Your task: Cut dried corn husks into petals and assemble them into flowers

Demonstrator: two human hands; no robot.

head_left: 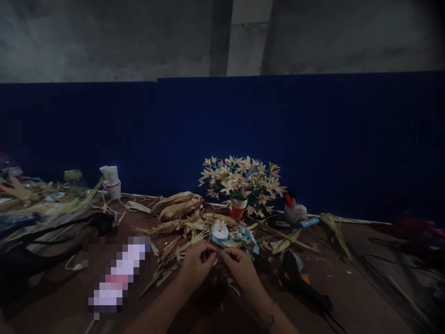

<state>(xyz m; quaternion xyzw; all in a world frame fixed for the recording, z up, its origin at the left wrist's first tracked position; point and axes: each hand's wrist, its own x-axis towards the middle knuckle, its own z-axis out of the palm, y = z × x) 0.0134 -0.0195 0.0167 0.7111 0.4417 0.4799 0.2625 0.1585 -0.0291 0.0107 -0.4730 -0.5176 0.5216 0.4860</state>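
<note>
1. Grip: left hand (196,268) and right hand (241,268) face each other, fingertips nearly meeting, thumbs and forefingers drawn in. Looks like a pinch on a small pale piece (215,262), but dim and blurred; cannot tell whether either hand is fully closed on it.
2. Piece vs. grip: it shows right at the fingertips, between the two hands, nearer the left one. Not deep in either palm. Its shape and far end are too small to read.
3. Doing it well (judgement): light fingertip pressure, since a thin dry piece would probably crease or split. One hand should steady while the other works; wrists low, fingers not covering the piece.
4. Under and around the hands: brown tabletop (347,297), scattered with scraps. Glue gun (302,283) lies to the right of the right hand, apart from it; best to mind its nozzle and cord.
5. Just beyond the fingertips: white roll (220,230), with blue ribbon (249,239) to its right. Loose ends there could snag the fingers.
6. Farther: bundled dry husks (181,206), left; red cup (238,209) by the pale flowers (243,176).
7. Farthest: blue partition (139,130), concrete wall above.
</note>
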